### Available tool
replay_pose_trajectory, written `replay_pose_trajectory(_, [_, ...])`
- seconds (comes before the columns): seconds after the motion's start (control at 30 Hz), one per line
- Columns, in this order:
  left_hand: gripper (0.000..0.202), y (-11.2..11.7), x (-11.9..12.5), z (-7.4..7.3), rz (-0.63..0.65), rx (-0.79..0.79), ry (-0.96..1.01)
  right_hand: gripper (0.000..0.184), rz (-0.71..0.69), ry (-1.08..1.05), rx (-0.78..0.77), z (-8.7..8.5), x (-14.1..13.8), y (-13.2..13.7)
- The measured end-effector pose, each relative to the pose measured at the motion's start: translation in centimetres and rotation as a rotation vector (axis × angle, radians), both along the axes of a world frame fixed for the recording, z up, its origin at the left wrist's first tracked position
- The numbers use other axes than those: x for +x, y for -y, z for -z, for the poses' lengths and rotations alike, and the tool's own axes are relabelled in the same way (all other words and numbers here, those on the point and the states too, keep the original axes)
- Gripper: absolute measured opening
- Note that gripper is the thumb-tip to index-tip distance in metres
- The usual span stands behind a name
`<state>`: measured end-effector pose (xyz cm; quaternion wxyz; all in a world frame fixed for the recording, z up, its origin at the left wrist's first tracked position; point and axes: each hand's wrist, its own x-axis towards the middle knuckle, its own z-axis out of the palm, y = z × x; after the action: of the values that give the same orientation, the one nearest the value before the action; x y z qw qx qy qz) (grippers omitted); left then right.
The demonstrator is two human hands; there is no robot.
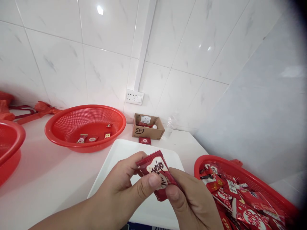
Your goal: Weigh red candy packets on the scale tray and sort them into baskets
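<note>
Between my two hands is a small dark red snack packet [157,167] with a cream patch and dark lettering, its crimped edge tilted up to the left. My left hand [134,182] pinches it, with the thumb lying across its front. From the right, my right hand [189,198] grips the packet's lower right side between thumb and fingers. Both hands are over a white tray [117,153]. To the right, a red basket [201,161] is heaped with red snack packets [242,198].
A red perforated basket [83,111] at the back left holds several small packets. Another red basket [9,143] is cut off at the left edge. By the wall are a cardboard box [146,131], a red packet [145,140] and a clear plastic bottle [169,126].
</note>
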<state>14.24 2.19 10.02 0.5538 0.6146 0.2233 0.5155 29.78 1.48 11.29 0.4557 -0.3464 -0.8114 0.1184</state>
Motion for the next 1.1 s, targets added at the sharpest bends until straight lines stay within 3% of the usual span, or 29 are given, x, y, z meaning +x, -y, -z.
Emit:
replay_pose_trajectory(0.2, [0.023, 0.18, -0.09, -0.26, 0.004, 0.053, -0.07, 0.044, 0.003, -0.013, -0.091, -0.28, 0.05, 0.13])
replay_pose_trajectory(0.4, [0.022, 0.24, -0.14, -0.5, 0.066, -0.013, -0.097, 0.055, -0.039, -0.071, -0.271, 0.02, 0.47, 0.07])
replay_pose_trajectory(0.57, [0.022, 0.29, -0.21, -0.21, 0.065, -0.055, -0.159, 0.045, -0.019, -0.116, -0.292, 0.17, 0.16, 0.04])
replay_pose_trajectory(0.73, [0.027, 0.31, -0.2, 0.05, -0.042, -0.034, -0.187, 0.039, 0.007, -0.158, -0.339, -0.27, -0.22, 0.29])
replay_pose_trajectory(0.87, [0.028, 0.24, -0.23, -0.1, -0.121, 0.009, -0.185, 0.037, 0.018, -0.074, -0.323, -0.31, 0.07, 0.08])
replay_pose_trajectory(1.1, [0.03, 0.2, -0.17, -0.23, -0.113, -0.011, -0.2, 0.038, 0.011, -0.021, -0.29, -0.05, 0.42, -0.34])
